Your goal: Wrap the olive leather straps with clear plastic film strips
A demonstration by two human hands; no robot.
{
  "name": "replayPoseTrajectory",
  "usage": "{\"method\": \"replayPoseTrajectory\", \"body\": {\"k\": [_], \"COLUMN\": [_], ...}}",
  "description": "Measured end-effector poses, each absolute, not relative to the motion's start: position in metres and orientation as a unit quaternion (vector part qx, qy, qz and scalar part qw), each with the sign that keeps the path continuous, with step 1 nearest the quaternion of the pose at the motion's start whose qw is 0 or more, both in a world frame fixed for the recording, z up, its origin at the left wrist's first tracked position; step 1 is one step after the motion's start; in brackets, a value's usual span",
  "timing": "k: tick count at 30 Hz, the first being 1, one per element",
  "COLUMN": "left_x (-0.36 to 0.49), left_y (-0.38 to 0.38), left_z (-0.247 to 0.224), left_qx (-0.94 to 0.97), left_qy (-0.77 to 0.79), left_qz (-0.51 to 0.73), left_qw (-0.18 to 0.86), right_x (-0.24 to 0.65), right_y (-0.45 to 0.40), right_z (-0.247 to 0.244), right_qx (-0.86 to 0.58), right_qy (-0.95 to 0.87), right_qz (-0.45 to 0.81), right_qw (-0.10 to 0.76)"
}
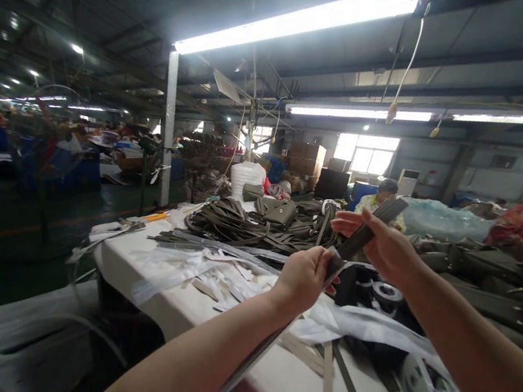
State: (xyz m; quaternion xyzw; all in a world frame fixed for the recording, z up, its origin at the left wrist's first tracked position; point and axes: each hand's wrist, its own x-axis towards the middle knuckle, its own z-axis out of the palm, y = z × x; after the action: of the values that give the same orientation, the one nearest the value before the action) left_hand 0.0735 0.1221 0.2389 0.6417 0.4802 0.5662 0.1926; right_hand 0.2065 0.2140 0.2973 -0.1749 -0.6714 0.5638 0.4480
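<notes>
Dark strap is over the table, across both hands, long axis slanting: one end points up-right past R hand, other way runs down-left toward L forearm. L hand is clenched on it; R hand is loose, strap btwn thumb & straight fingers. Below R hand: black container, apparently, w/ white roll; rest unclear. Far fwd-left of L hand: blue bins. Fwd of L hand: strap pile, pouch atop; white scraps nearer. R of R hand: heaped dark bags.
</notes>
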Motion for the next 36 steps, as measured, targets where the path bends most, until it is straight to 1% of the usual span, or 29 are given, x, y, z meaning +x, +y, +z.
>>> {"method": "replayPoseTrajectory", "body": {"k": [1, 2, 6, 8, 10, 15, 18, 25, 31, 33, 36], "left_x": [0.074, 0.075, 0.075, 0.074, 0.073, 0.073, 0.073, 0.07, 0.069, 0.07, 0.071], "left_y": [0.124, 0.125, 0.13, 0.129, 0.126, 0.122, 0.121, 0.122, 0.122, 0.122, 0.124], "left_z": [0.24, 0.241, 0.246, 0.245, 0.242, 0.235, 0.236, 0.245, 0.248, 0.246, 0.241], "left_qx": [0.64, 0.637, 0.625, 0.624, 0.618, 0.61, 0.617, 0.618, 0.624, 0.616, 0.578], "left_qy": [0.477, 0.472, 0.455, 0.449, 0.448, 0.474, 0.481, 0.493, 0.482, 0.475, 0.441], "left_qz": [0.569, 0.575, 0.598, 0.603, 0.603, 0.586, 0.575, 0.584, 0.591, 0.6, 0.633], "left_qw": [0.198, 0.203, 0.213, 0.216, 0.232, 0.244, 0.237, 0.187, 0.169, 0.185, 0.266], "right_x": [0.206, 0.205, 0.193, 0.19, 0.192, 0.203, 0.204, 0.196, 0.184, 0.18, 0.177], "right_y": [0.215, 0.214, 0.194, 0.187, 0.19, 0.219, 0.226, 0.206, 0.19, 0.186, 0.182], "right_z": [0.301, 0.301, 0.285, 0.279, 0.282, 0.304, 0.308, 0.296, 0.276, 0.27, 0.265], "right_qx": [-0.168, -0.164, -0.184, -0.193, -0.186, -0.165, -0.151, -0.165, -0.166, -0.17, -0.176], "right_qy": [-0.665, -0.668, -0.684, -0.683, -0.672, -0.618, -0.631, -0.705, -0.746, -0.747, -0.746], "right_qz": [0.562, 0.564, 0.603, 0.608, 0.598, 0.536, 0.485, 0.41, 0.445, 0.449, 0.447], "right_qw": [0.462, 0.457, 0.367, 0.356, 0.395, 0.551, 0.586, 0.555, 0.467, 0.461, 0.46]}}
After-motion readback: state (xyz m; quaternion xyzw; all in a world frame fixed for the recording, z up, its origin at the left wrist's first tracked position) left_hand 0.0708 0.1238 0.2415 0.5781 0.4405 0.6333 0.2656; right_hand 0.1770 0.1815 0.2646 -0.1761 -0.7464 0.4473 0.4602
